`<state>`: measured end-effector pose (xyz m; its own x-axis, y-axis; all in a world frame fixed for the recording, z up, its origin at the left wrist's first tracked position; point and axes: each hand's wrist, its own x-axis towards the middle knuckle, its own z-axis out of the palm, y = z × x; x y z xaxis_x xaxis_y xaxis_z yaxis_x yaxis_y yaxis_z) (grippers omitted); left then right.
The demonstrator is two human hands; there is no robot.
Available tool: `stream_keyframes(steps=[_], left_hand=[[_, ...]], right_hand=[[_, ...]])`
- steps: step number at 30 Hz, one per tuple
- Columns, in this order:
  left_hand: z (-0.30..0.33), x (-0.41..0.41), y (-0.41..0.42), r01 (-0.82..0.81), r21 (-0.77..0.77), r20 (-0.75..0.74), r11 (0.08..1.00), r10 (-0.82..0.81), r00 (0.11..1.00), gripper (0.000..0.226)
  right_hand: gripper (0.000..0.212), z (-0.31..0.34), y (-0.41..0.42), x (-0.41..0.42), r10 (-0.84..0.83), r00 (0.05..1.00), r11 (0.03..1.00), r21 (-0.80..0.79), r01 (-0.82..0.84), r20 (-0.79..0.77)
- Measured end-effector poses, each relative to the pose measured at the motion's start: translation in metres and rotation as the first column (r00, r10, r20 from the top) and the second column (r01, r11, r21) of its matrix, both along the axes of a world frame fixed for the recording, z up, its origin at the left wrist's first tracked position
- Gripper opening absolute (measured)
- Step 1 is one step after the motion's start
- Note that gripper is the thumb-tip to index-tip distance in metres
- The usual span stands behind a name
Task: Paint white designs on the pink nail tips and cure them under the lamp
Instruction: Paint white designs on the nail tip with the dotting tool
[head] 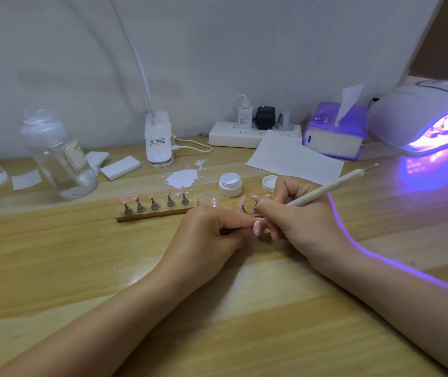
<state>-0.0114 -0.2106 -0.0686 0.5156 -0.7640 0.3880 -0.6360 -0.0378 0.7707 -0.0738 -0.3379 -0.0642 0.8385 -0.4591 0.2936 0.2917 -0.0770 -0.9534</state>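
My left hand (212,235) rests on the wooden table and pinches a pink nail tip (257,226) between its fingertips. My right hand (296,213) grips a white nail brush (329,186) like a pen, its working end hidden down by that tip. A wooden holder (157,213) to the left carries several pink nail tips (167,191) on metal stands. More pink tips on stands (242,204) show just behind my hands. An open white paint jar (230,184) stands beyond them, its lid (269,183) beside it. The curing lamp (424,118) glows violet at the far right.
A smear of white paint (182,178) lies on the table behind the holder. A clear bottle (57,156) stands at left, white pads (120,167) near it. A desk-lamp base (159,140), power strip (252,133), tissue box (336,131) and paper sheet (293,159) line the back.
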Motion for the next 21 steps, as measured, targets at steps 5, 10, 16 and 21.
stream_keyframes(steps=[5,10,16,21], left_hand=[[-0.0013,0.0017,-0.0004,-0.007,0.015,0.011,1.0,0.007,1.0,0.025],[-0.0033,0.0037,-0.0002,-0.014,0.007,0.046,1.0,0.013,0.999,0.024],[-0.0038,0.005,0.0002,0.008,0.008,0.048,1.0,-0.008,0.999,0.026],[-0.0036,0.0044,-0.0001,-0.001,0.008,0.043,1.0,0.001,0.999,0.028]], right_hand=[[0.039,0.0,0.0013,-0.0006,-0.017,1.0,1.0,-0.01,0.017,-0.009],[0.041,-0.0009,0.0006,0.0,-0.019,1.0,1.0,-0.011,0.019,-0.008],[0.041,-0.0005,0.001,-0.0009,-0.02,1.0,1.0,-0.019,0.02,-0.011],[0.04,-0.0004,0.0012,-0.0006,-0.029,0.999,0.999,-0.015,0.029,-0.017]])
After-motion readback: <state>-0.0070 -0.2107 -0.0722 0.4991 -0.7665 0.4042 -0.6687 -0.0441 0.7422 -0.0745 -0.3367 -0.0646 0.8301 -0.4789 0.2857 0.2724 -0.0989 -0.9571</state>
